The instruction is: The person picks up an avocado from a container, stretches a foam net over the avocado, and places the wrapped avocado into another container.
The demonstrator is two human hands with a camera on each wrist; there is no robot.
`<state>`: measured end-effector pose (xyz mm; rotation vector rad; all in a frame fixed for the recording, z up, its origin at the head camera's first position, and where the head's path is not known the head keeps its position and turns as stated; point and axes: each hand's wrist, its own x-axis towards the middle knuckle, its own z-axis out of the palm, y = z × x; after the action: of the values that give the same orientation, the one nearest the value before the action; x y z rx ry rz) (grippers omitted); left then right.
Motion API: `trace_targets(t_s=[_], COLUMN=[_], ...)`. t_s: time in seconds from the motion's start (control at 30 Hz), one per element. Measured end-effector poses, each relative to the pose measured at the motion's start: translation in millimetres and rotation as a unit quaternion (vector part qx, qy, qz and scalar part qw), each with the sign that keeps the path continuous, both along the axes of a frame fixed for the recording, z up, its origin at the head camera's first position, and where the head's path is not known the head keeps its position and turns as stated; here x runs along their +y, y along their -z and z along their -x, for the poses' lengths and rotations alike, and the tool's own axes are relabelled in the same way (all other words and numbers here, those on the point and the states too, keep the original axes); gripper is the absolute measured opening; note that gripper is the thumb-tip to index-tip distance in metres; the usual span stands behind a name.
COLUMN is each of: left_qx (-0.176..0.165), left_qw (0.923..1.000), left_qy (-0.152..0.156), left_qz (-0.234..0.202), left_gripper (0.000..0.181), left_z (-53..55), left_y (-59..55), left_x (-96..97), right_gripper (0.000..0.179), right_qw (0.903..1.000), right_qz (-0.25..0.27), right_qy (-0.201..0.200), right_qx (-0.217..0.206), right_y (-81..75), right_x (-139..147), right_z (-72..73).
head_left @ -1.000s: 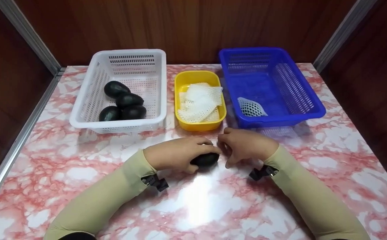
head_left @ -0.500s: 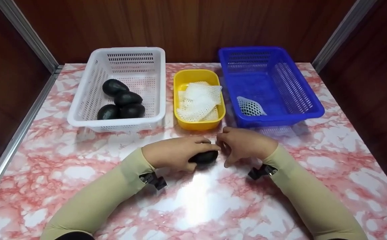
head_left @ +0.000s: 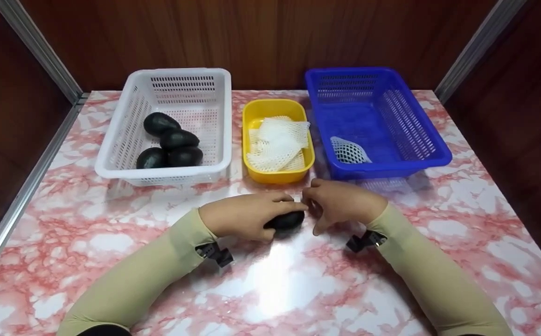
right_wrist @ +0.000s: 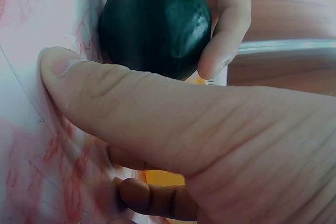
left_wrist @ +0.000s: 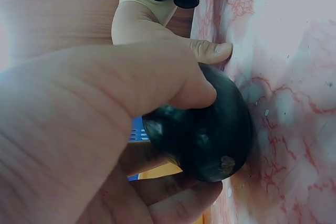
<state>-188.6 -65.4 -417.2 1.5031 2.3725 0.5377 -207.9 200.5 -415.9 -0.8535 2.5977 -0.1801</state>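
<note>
My left hand (head_left: 247,217) grips a dark avocado (head_left: 290,221) on the marbled table, in front of the yellow bin. In the left wrist view, its thumb lies across the avocado (left_wrist: 220,124) while the fingers bend around the opposite side. My right hand (head_left: 345,203) stays just to the right of the fruit, its fingers loosely bent and holding nothing. Its thumb (right_wrist: 68,72) reaches down to the tabletop in the right wrist view, close to the avocado's rounded end. White foam nets (head_left: 280,142) lie heaped inside the yellow bin (head_left: 277,177).
Several avocados (head_left: 179,139) lie in a white basket (head_left: 164,173) at the back left. At the back right, a blue basket (head_left: 391,165) holds one netted fruit (head_left: 349,151) in its near left corner. Wooden panels (head_left: 270,42) enclose the table's back and sides.
Both hands keep nearly the same pose around and beside the avocado. The whole head view shifts only slightly.
</note>
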Motion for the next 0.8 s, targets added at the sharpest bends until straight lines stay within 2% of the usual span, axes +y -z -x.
trace_targets(t_s=[0.17, 0.5, 0.73, 0.8], left_qx=[0.000, -0.012, 0.000, 0.005], left_qw=[1.0000, 0.9997, 0.9990, 0.9988], left_qy=[0.002, -0.019, -0.045, -0.049], left_qz=[-0.002, 0.005, -0.004, -0.001], left_gripper=[0.077, 0.086, 0.092, 0.091], left_z=[0.5, 0.3, 1.0, 1.6], left_y=[0.5, -0.9, -10.3, -13.8], left_x=[0.1, -1.1, -6.4, -7.8], right_gripper=[0.059, 0.057, 0.080, 0.081], right_qw=[1.0000, 1.0000, 0.9998, 0.9998], right_qz=[0.001, 0.002, -0.005, -0.007], right_qy=[-0.001, -0.004, -0.006, -0.004], right_qx=[0.003, 0.008, 0.017, 0.016], right_y=[0.2, 1.3, 0.5, 0.0], right_x=[0.7, 0.0, -0.2, -0.4], right_z=[0.5, 0.7, -0.3, -0.3])
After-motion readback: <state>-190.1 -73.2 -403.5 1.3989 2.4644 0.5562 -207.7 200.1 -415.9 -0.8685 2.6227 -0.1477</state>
